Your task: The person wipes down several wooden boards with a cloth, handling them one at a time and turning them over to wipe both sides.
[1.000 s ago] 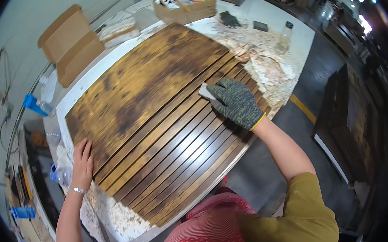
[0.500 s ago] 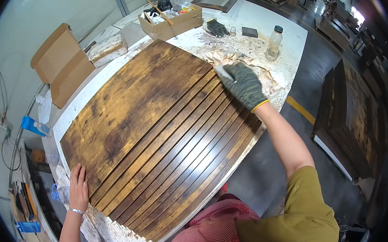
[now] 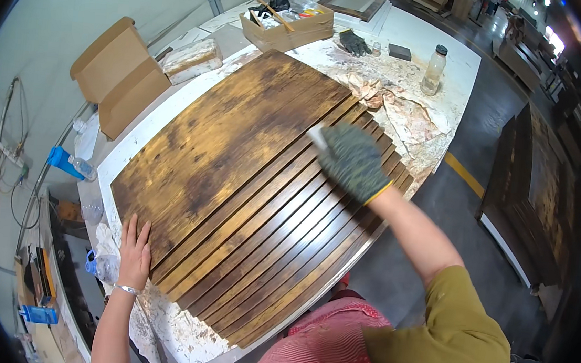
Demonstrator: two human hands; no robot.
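1. The boards (image 3: 224, 155) lie in a fanned stack on the white table (image 3: 464, 72); the top one shows its whole mottled brown face, the others only strips stepping toward the person.
2. The right hand (image 3: 353, 161), in a dark knit glove with a yellow cuff edge, has its fingers closed on a small white pad (image 3: 317, 137) over the stepped edges, near the top board's long edge. Whether the pad touches wood I cannot tell.
3. The left hand (image 3: 135, 256), bare, is open, fingers extended, resting at the top board's near left corner.
4. Beyond the boards' far right end lies a crumpled, stained cloth (image 3: 407, 115).
5. Past it stand a dark-capped jar (image 3: 434, 73), a dark block (image 3: 399, 52) and a spare glove (image 3: 354, 43).
6. A filled box (image 3: 307, 34) sits behind the boards, an open carton (image 3: 122, 91) to their left.
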